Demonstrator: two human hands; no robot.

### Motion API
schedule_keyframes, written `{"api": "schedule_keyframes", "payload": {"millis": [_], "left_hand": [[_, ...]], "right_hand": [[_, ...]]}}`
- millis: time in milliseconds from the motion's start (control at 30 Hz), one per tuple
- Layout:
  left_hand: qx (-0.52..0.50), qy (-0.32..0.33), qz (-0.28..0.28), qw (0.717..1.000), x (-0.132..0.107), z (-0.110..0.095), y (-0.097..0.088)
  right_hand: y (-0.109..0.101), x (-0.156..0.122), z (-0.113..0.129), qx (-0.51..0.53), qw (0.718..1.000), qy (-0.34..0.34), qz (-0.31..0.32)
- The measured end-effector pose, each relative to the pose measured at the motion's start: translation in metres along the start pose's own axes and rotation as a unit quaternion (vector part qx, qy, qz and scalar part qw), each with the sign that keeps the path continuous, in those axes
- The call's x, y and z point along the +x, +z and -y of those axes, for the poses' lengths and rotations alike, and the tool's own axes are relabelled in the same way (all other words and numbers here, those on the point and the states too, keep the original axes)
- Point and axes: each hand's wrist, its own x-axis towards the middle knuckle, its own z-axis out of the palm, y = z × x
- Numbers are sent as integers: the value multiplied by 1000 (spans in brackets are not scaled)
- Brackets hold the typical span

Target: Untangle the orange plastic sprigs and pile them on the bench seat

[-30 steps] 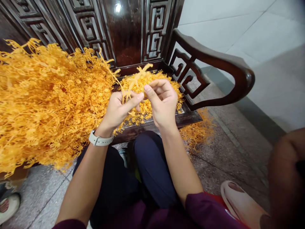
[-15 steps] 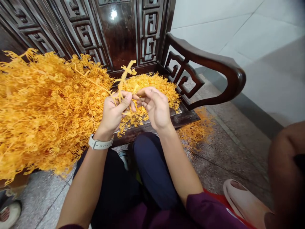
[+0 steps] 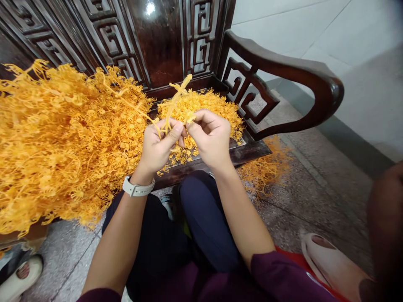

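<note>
My left hand is closed around a yellow plastic stem with short side branches, which sticks up above the fingers. Close beside it, my right hand pinches a small yellow plastic piece between thumb and index finger. Whether that piece is still joined to the stem I cannot tell. Behind both hands, small yellow pieces lie heaped on the dark wooden bench seat. A large mound of branched yellow plastic sprays rises on the left, next to my left hand.
The bench has a carved backrest and a curved armrest on the right. Thin orange stems lie on the floor below the seat. At the right are another person's leg and sandal; another sandalled foot shows lower left.
My right hand's loosely curled fingers have closed into a pinch on a small yellow piece. The stem in my left hand leans further right. The whole view has shifted slightly.
</note>
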Motion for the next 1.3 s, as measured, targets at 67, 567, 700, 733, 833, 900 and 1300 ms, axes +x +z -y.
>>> {"api": "schedule_keyframes", "payload": {"millis": [67,567,700,733,833,900,1300], "left_hand": [[-56,-33,17,998,0,-1,1],[-205,-142,98,963,-7,-9,7],[-209,-136,103,963,-5,-14,4],[-211,-135,102,963,-4,-15,4],[-189,-131,85,969,-2,-17,3],[-167,-118,76,976,-2,-16,2],[-226,-110,149,956,-8,-12,9]], "right_hand": [[-1,1,3,13,1000,6,23],[-13,-1,2,97,985,40,139],[-13,0,1,122,981,58,141],[-13,0,1,122,981,64,140],[-13,1,2,121,980,84,133],[-11,1,2,117,980,91,132],[-6,-1,10,148,968,116,164]]}}
